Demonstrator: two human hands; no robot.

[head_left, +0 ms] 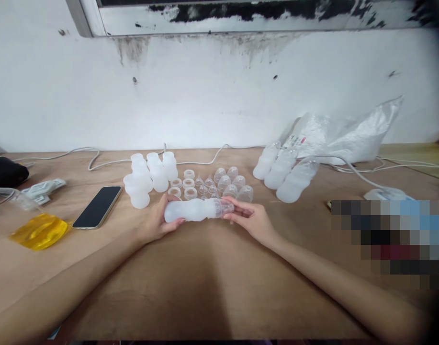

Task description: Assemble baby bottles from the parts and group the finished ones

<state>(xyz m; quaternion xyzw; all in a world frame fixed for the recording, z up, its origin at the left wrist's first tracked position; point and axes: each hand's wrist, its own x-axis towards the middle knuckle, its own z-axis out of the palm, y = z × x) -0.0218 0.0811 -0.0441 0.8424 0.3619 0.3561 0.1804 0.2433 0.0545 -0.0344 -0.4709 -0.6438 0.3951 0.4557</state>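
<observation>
A frosted white bottle lies sideways between my hands above the table. My left hand is wrapped round its base end. The fingers of my right hand pinch the clear cap at the other end. Just behind the bottle are several white rings, small clear nipples and clear dome caps. Several open frosted bottles stand behind my left hand. To the back right stand three bottles with clear caps.
A phone lies on the wooden table at left, beside a clear container with yellow liquid. Plastic bags rest against the wall at back right. White cables run along the back.
</observation>
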